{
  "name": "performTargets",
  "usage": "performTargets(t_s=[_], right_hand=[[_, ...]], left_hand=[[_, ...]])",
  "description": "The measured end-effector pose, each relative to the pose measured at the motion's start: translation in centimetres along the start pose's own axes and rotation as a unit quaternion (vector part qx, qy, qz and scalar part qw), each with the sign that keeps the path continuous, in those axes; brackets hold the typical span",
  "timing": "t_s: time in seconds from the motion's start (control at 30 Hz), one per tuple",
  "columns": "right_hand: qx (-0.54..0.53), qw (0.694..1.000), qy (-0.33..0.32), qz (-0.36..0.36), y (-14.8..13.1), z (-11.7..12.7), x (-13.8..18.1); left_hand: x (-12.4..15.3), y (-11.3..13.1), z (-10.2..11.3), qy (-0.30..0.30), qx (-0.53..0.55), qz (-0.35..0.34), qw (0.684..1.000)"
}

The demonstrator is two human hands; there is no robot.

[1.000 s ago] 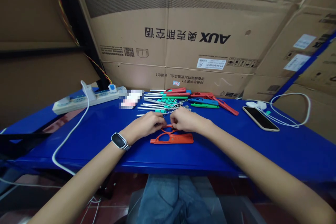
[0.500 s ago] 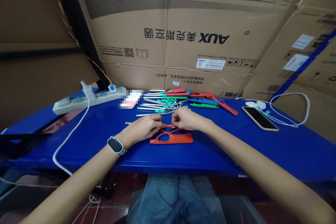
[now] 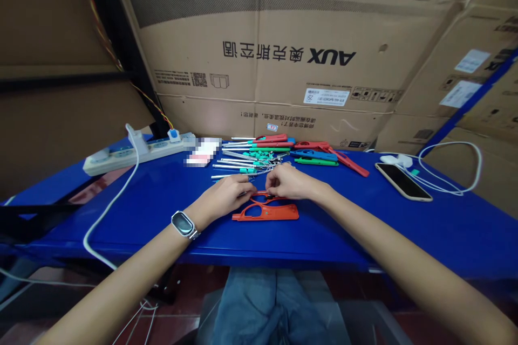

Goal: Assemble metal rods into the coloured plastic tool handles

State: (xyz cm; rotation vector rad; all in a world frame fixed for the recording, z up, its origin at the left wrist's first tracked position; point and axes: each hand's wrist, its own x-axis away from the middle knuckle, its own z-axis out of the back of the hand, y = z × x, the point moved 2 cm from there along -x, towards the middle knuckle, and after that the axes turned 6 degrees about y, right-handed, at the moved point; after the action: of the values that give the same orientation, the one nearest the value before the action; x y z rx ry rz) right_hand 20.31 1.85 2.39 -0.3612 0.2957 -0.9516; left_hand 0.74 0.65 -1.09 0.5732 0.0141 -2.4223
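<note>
My left hand (image 3: 231, 193) is closed on the left end of an orange lighter casing half (image 3: 265, 200), which lies on the blue table. My right hand (image 3: 286, 181) is over the other end, its thumb and fingers pinched together around something small that they mostly hide. Closer to me lies a second orange casing half (image 3: 283, 212), flat and untouched. Just beyond my hands is a spread of metal lighter tubes (image 3: 232, 161) with green parts (image 3: 247, 171) and thin wires.
Red (image 3: 350, 163), blue (image 3: 313, 154) and green (image 3: 316, 161) lighter casings lie at the back. On the right are a phone (image 3: 404, 182) and a white cable (image 3: 477, 172). A power strip (image 3: 117, 159) stands at the left. Cardboard (image 3: 283, 21) walls the back.
My left wrist has shifted slightly to the right, and the metal tube end beside it is no longer visible. My right hand stays pinched at the same casing; the view has shifted slightly.
</note>
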Motion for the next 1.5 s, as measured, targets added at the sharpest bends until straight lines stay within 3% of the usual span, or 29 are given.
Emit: performTargets(t_s=[0.17,0.4,0.77,1.5], right_hand=[[-0.004,1.000,-0.001,-0.007,0.2,0.0,-0.2],[-0.077,0.991,-0.041,-0.097,0.8,-0.1,-1.0],[-0.077,0.992,-0.023,-0.096,1.6,0.0,-0.3],[-0.064,0.994,0.009,-0.092,2.2,-0.4,0.2]], left_hand=[[-0.1,0.0,0.0,0.003,0.007,-0.003,1.000],[0.3,0.1,1.4,0.012,0.078,0.018,0.997],[0.5,-0.6,1.7,0.004,0.141,0.078,0.987],[0.8,-0.6,1.6,0.010,0.131,0.012,0.991]])
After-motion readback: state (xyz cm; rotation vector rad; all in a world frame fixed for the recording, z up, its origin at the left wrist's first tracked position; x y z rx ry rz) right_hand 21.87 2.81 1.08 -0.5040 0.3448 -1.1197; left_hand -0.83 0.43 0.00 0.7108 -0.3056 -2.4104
